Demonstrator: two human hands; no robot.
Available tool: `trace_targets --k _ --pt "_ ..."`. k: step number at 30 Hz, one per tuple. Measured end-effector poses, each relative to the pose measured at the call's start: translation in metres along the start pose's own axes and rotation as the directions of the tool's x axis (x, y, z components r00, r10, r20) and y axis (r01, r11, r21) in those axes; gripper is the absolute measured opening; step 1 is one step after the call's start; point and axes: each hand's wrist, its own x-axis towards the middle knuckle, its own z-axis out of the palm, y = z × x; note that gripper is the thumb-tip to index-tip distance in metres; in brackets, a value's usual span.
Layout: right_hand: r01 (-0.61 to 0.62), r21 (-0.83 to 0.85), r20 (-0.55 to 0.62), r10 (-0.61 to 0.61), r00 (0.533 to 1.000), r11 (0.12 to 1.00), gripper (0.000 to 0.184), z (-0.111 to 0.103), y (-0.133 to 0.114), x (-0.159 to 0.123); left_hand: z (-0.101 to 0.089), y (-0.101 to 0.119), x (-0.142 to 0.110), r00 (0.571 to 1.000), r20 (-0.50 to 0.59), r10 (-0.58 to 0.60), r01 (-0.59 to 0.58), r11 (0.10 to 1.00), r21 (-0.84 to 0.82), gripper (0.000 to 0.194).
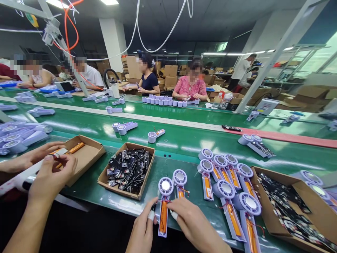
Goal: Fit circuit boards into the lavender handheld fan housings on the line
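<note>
One purple fan unit (165, 193), orange battery (163, 215) in its handle, lies at the near edge of the table (116, 199) — directly between both hands. Left hand (144, 225): fingers bent at the handle's left side. Right hand (191, 220): fingertips at its right edge. Whether either grips — cannot tell.

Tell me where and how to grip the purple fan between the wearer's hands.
I'd pinch the purple fan by the side walls of its handle, near the lower end, coming from the near side: the narrow handle points that way, and its open face leaves the orange insert exposed.
</note>
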Motion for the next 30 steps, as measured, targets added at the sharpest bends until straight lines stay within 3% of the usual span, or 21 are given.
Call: trace_targets --k 5,10,12,15,18,21,24,27,30 --pt "0.03 0.055 -0.084 -0.025 0.996 0.998 0.041 -0.008 -0.002 0.003 -0.007 0.015 -0.002 0.992 0.024 0.12 -0.123 0.98 0.159 0.05" --pt "0.056 0.113 -0.224 -0.03 0.974 0.992 0.033 0.002 -0.013 0.01 0.0 0.018 -0.007 0.983 -0.016 0.183 -0.172 0.947 0.271 0.055" --pt "0.066 0.213 -0.266 -0.007 0.964 0.975 0.027 0.011 -0.016 0.013 0.001 0.018 -0.007 0.98 -0.001 0.197 -0.191 0.951 0.245 0.055" --pt "-0.018 0.337 -0.3 0.125 0.946 0.941 0.017 0.022 -0.016 0.018 0.0 0.021 -0.005 0.98 0.0 0.2 -0.197 0.965 0.172 0.052" --pt "-0.079 0.426 -0.288 0.218 0.933 0.901 0.014 0.028 -0.014 0.02 -0.001 0.026 -0.004 0.985 -0.031 0.169 -0.165 0.979 0.117 0.041" --pt "-0.082 0.49 -0.251 0.231 0.94 0.868 0.016 0.029 -0.012 0.018 -0.002 0.034 -0.006 0.989 -0.044 0.138 -0.135 0.989 0.063 0.033" --pt "-0.101 0.489 -0.238 0.245 0.94 0.866 0.016 0.026 -0.014 0.018 -0.003 0.044 -0.007 0.99 -0.064 0.124 -0.12 0.991 0.06 0.031" --pt "-0.108 0.419 -0.274 0.239 0.931 0.901 0.015 0.018 -0.023 0.022 -0.006 0.051 -0.007 0.98 -0.163 0.113 -0.104 0.993 0.059 0.032" --pt "0.031 0.322 -0.318 0.077 0.945 0.946 0.017 0.006 -0.036 0.029 -0.01 0.051 -0.004 0.959 -0.227 0.166 -0.158 0.986 0.055 0.034"
